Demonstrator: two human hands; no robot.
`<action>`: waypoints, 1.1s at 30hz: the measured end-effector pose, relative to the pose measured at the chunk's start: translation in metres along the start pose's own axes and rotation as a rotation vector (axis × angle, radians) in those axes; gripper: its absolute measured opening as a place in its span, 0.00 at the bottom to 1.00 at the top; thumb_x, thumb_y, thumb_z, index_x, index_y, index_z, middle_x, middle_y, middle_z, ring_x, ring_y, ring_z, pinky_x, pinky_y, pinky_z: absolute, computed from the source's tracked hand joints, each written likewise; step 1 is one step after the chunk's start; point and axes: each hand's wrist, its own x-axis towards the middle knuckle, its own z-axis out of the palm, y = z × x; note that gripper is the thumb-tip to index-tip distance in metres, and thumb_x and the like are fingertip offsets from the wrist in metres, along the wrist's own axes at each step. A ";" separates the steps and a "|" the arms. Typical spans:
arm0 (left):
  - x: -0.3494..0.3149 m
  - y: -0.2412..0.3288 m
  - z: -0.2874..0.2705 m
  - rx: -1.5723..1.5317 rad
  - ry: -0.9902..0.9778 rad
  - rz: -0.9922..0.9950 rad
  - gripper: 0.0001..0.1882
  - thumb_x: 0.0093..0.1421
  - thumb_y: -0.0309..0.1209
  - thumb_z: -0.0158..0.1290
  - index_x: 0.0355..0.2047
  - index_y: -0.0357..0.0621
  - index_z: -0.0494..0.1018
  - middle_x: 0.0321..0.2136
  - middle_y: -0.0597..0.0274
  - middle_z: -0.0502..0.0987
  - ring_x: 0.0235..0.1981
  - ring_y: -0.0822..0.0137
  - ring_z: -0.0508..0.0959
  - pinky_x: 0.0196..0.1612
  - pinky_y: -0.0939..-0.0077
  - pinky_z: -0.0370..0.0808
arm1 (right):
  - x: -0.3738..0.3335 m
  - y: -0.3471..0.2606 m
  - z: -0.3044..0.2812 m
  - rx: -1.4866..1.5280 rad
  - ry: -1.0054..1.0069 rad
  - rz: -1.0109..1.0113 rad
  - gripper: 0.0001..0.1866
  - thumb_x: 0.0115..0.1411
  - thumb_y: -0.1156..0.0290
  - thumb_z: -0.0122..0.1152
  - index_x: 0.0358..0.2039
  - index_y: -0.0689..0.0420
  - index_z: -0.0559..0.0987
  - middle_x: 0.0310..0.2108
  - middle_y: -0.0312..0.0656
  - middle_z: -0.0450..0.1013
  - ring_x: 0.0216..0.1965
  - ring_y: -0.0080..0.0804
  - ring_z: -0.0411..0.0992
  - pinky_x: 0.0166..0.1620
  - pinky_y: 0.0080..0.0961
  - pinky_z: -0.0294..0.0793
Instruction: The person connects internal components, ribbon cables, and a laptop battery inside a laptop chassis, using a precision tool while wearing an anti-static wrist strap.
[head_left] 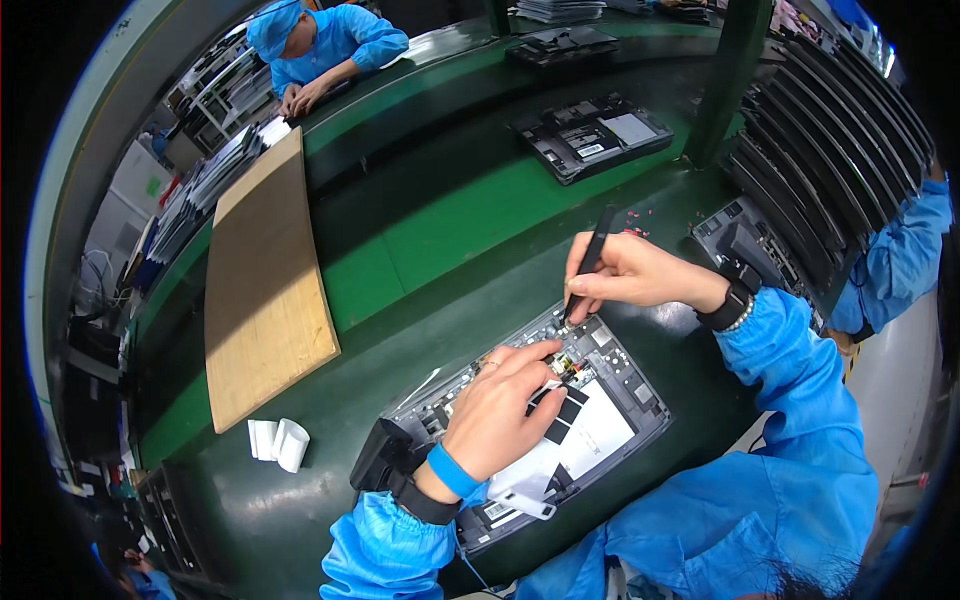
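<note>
Currently, an opened grey chassis (650, 405) is laid aslant on the dark green bench (440, 280), at seven o'clock from the right hand (620, 275) and directly beneath the left hand (500, 410). By the right fingers, curled and closed together, a slim black tool (598, 243) is gripped; its lower end is brought down to the chassis's upper edge, at one o'clock from the left hand, though exact contact cannot be told. The left fingers are stretched forward and slightly parted over the exposed parts, with nothing seen to be grasped; what lies under the palm is hidden. Just beside the left thumb, at three o'clock, black strips (570, 415) are seen against a white panel (607, 425).

Much of the chassis's near left portion is blocked from sight by the left hand and by a black wrist device (380, 455). From the left hand, white pieces (290, 446) are found at nine o'clock and a wooden board (270, 290) at ten. From the right hand, a second opened chassis (632, 130) is set at twelve o'clock, red bits (638, 231) are scattered near, just past twelve, and dark panels (820, 140) are racked at two. A co-worker (340, 40) is seated at ten.
</note>
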 end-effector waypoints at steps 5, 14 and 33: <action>0.002 -0.001 -0.003 0.013 -0.093 -0.048 0.06 0.49 0.28 0.54 0.25 0.39 0.71 0.47 0.58 0.71 0.40 0.55 0.69 0.44 0.68 0.68 | 0.016 0.006 -0.006 0.002 -0.100 0.053 0.08 0.60 0.69 0.50 0.33 0.62 0.67 0.28 0.42 0.72 0.29 0.26 0.75 0.30 0.17 0.75; 0.004 0.000 -0.003 -0.007 -0.124 -0.083 0.06 0.49 0.28 0.54 0.26 0.39 0.72 0.48 0.57 0.70 0.41 0.55 0.69 0.44 0.68 0.68 | 0.020 0.005 -0.010 -0.007 -0.137 0.088 0.09 0.60 0.69 0.51 0.33 0.62 0.67 0.28 0.42 0.72 0.29 0.26 0.75 0.29 0.17 0.75; -0.005 0.001 -0.015 -0.052 -0.086 -0.108 0.07 0.55 0.30 0.49 0.28 0.38 0.67 0.52 0.46 0.64 0.45 0.57 0.69 0.44 0.68 0.68 | 0.010 -0.002 0.003 -0.052 0.438 -0.250 0.07 0.58 0.71 0.52 0.30 0.62 0.70 0.27 0.39 0.72 0.31 0.22 0.72 0.32 0.19 0.71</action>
